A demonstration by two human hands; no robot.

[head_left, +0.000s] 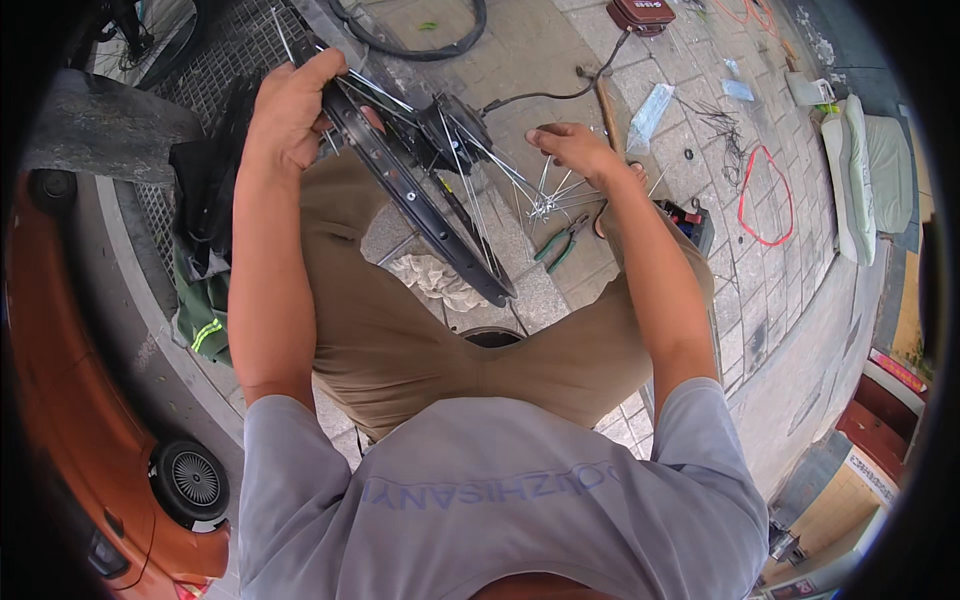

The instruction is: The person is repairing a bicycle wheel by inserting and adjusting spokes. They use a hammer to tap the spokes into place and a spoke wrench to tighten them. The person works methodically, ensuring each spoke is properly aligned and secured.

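Note:
My left hand [295, 110] grips a black wheel rim [432, 232], which slants down toward the middle with loose silver spokes crossing it. A black hub [452, 135] with spokes attached hangs inside the rim. My right hand [568, 150] is held to the right of the hub, fingers curled; what they hold, if anything, I cannot make out. Beneath it, more spokes lie bunched [545, 207] on the pavement, beside green-handled pliers [560, 243]. A crumpled cloth [435, 280] lies under the rim.
Around me are a black tire [430, 50], a red case [640, 14] with a cable, a wooden handle [608, 110], a red loop [766, 210], tangled wire and pale padding [880, 175]. A bicycle wheel [150, 50] is upper left; an orange car [100, 430] stands on the left.

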